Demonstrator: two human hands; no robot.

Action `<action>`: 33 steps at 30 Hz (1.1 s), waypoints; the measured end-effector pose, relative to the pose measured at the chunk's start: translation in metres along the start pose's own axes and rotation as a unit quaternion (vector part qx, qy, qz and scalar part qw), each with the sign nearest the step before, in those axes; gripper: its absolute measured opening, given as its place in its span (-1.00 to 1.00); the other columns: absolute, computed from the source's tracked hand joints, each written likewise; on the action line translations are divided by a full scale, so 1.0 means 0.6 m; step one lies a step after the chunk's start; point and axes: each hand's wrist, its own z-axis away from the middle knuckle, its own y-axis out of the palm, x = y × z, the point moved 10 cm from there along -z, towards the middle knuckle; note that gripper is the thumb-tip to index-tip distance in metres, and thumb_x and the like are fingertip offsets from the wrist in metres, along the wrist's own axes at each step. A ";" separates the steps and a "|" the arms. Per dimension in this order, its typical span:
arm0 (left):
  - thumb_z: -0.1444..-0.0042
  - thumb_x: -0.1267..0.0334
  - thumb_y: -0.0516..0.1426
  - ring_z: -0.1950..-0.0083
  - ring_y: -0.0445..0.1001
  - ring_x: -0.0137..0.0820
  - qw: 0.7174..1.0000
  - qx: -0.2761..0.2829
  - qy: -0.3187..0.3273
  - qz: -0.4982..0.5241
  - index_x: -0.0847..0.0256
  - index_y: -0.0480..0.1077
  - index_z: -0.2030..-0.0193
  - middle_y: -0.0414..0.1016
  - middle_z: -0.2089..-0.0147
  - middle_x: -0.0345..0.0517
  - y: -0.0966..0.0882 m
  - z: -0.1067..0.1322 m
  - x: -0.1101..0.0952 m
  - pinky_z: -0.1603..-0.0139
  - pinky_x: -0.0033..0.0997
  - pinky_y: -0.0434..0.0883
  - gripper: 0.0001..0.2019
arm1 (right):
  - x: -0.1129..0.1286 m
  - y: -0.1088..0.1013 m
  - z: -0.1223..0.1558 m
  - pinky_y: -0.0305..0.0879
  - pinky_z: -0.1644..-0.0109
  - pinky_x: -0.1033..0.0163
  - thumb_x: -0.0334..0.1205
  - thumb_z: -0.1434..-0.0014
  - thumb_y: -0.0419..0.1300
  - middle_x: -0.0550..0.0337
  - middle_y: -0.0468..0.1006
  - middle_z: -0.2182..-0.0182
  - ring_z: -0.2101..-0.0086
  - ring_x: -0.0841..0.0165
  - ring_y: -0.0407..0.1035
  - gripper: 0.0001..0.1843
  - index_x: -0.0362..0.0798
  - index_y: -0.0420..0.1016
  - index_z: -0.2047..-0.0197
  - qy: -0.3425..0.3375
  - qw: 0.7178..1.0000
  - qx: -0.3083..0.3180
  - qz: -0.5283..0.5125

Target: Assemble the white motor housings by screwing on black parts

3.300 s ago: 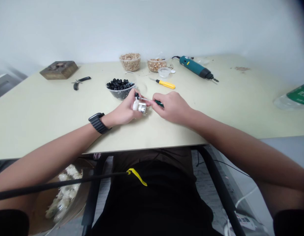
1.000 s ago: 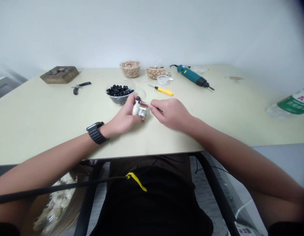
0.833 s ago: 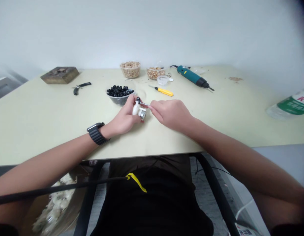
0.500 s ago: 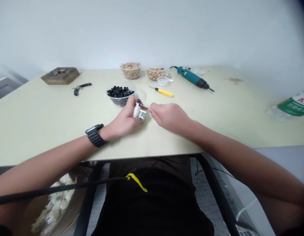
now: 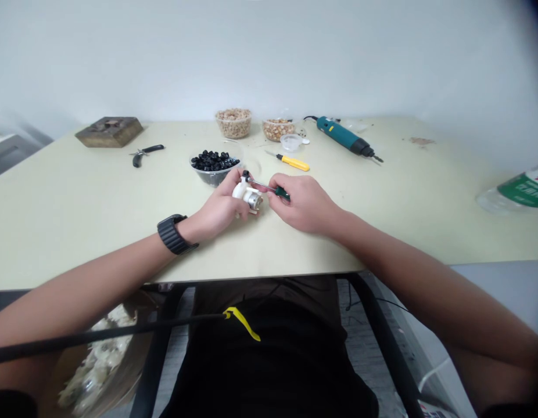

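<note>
My left hand is shut on a small white-and-silver motor assembly, which has a small black part on top. My right hand grips a small green-handled screwdriver. Its thin steel shaft reaches left, and its tip sits at the assembly's top near the black part. Fingers of both hands almost meet around the assembly, hiding part of it. A transparent bowl of black pieces stands just beyond my left hand. A black watch circles my left wrist.
On the pale table stand a wooden block, pliers, two tubs of tan granules, a yellow-handled tool, a teal electric screwdriver and a plastic bottle. A black rod crosses below the table edge.
The green screwdriver handle now shows clear of my right fingers, and the shaft has tilted toward the assembly. The assembly has rotated to lie more sideways in my left hand.
</note>
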 end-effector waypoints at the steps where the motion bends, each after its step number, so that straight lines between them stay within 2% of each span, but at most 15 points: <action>1: 0.26 0.50 0.21 0.08 0.54 -0.28 1.000 -0.004 -0.003 0.012 0.04 0.21 0.02 0.55 -0.03 -0.13 0.000 0.000 -0.001 0.15 -0.21 0.56 -0.40 | -0.001 -0.001 -0.002 0.10 0.20 0.18 -0.16 -0.48 0.13 0.13 0.60 0.32 0.35 0.31 0.33 -0.77 -0.08 0.58 0.10 -0.009 1.000 0.007 -0.018; 5: 0.32 0.55 0.21 0.07 0.53 -0.32 0.998 -0.035 -0.019 0.056 0.09 0.28 0.06 0.58 -0.07 -0.11 -0.007 0.002 -0.002 0.16 -0.28 0.57 -0.41 | -0.013 -0.007 -0.006 0.19 0.12 0.18 -0.03 -0.58 0.09 0.11 0.65 0.23 0.25 0.27 0.42 -0.65 -0.06 0.62 0.04 -0.022 0.997 0.025 -0.065; 7: 0.33 0.57 0.21 0.04 0.54 -0.31 0.996 -0.048 -0.022 0.073 0.10 0.30 0.08 0.59 -0.05 -0.12 -0.010 0.002 -0.004 0.14 -0.30 0.59 -0.42 | -0.025 -0.009 -0.006 0.20 0.12 0.18 -0.01 -0.54 0.15 0.10 0.68 0.19 0.24 0.26 0.44 -0.67 -0.05 0.63 -0.02 -0.001 0.997 0.025 -0.075; 9: 0.34 0.58 0.21 0.01 0.55 -0.27 0.995 -0.053 -0.021 0.085 0.10 0.30 0.09 0.60 -0.04 -0.11 -0.011 0.002 -0.005 0.13 -0.29 0.61 -0.42 | -0.032 -0.010 -0.005 0.20 0.13 0.17 -0.09 -0.45 0.23 0.08 0.69 0.17 0.25 0.25 0.44 -0.73 -0.06 0.63 -0.04 0.018 0.996 0.027 -0.081; 11: 0.33 0.58 0.20 0.00 0.56 -0.23 0.994 -0.058 -0.022 0.095 0.10 0.32 0.10 0.60 -0.04 -0.10 -0.013 0.002 -0.003 0.14 -0.25 0.62 -0.44 | -0.031 -0.008 -0.005 0.20 0.15 0.17 -0.13 -0.40 0.25 0.08 0.70 0.19 0.27 0.26 0.42 -0.75 -0.07 0.64 -0.02 0.017 0.995 0.034 -0.095; 14: 0.33 0.57 0.19 0.01 0.55 -0.23 0.992 -0.068 -0.023 0.100 0.11 0.32 0.12 0.60 -0.04 -0.10 -0.016 0.002 -0.001 0.18 -0.26 0.61 -0.46 | -0.021 -0.009 -0.007 0.17 0.16 0.17 -0.06 -0.44 0.24 0.14 0.68 0.27 0.31 0.29 0.38 -0.69 -0.06 0.67 -0.06 -0.005 0.992 0.036 -0.122; 16: 0.34 0.57 0.19 0.02 0.55 -0.25 0.992 -0.069 -0.026 0.101 0.11 0.32 0.12 0.59 -0.02 -0.12 -0.017 0.002 0.000 0.20 -0.29 0.60 -0.46 | -0.016 -0.019 -0.008 0.15 0.16 0.16 0.00 -0.44 0.25 0.16 0.66 0.29 0.32 0.30 0.35 -0.66 -0.05 0.69 -0.06 -0.015 0.993 0.014 -0.117; 19: 0.34 0.57 0.18 0.02 0.55 -0.27 0.991 -0.067 -0.030 0.113 0.12 0.31 0.13 0.58 0.00 -0.13 -0.014 0.003 -0.001 0.18 -0.32 0.60 -0.47 | -0.012 -0.032 -0.007 0.14 0.16 0.16 -0.05 -0.43 0.23 0.14 0.65 0.27 0.33 0.32 0.31 -0.67 -0.07 0.69 -0.04 -0.022 0.996 -0.017 -0.088; 24: 0.37 0.61 0.16 0.08 0.54 -0.32 0.988 -0.069 -0.035 0.132 0.12 0.28 0.15 0.56 0.04 -0.15 -0.008 0.003 -0.002 0.18 -0.31 0.61 -0.45 | -0.002 -0.037 -0.002 0.13 0.23 0.16 -0.07 -0.40 0.24 0.17 0.60 0.38 0.40 0.36 0.25 -0.72 -0.07 0.69 0.11 -0.045 0.995 -0.033 -0.077; 28: 0.37 0.61 0.16 0.10 0.54 -0.32 0.987 -0.070 -0.044 0.141 0.12 0.26 0.16 0.55 0.05 -0.16 -0.005 0.003 0.001 0.19 -0.30 0.60 -0.45 | 0.002 -0.041 -0.001 0.15 0.23 0.16 -0.06 -0.42 0.23 0.17 0.64 0.37 0.41 0.37 0.24 -0.70 -0.07 0.74 0.09 -0.068 0.995 -0.053 -0.059; 33: 0.35 0.61 0.17 0.14 0.54 -0.33 0.986 -0.074 -0.039 0.144 0.12 0.29 0.15 0.59 0.05 -0.16 -0.007 0.002 0.003 0.17 -0.26 0.62 -0.46 | 0.004 -0.039 -0.002 0.14 0.25 0.18 -0.07 -0.41 0.24 0.19 0.63 0.41 0.45 0.39 0.23 -0.69 -0.07 0.76 0.12 -0.079 0.995 -0.048 -0.047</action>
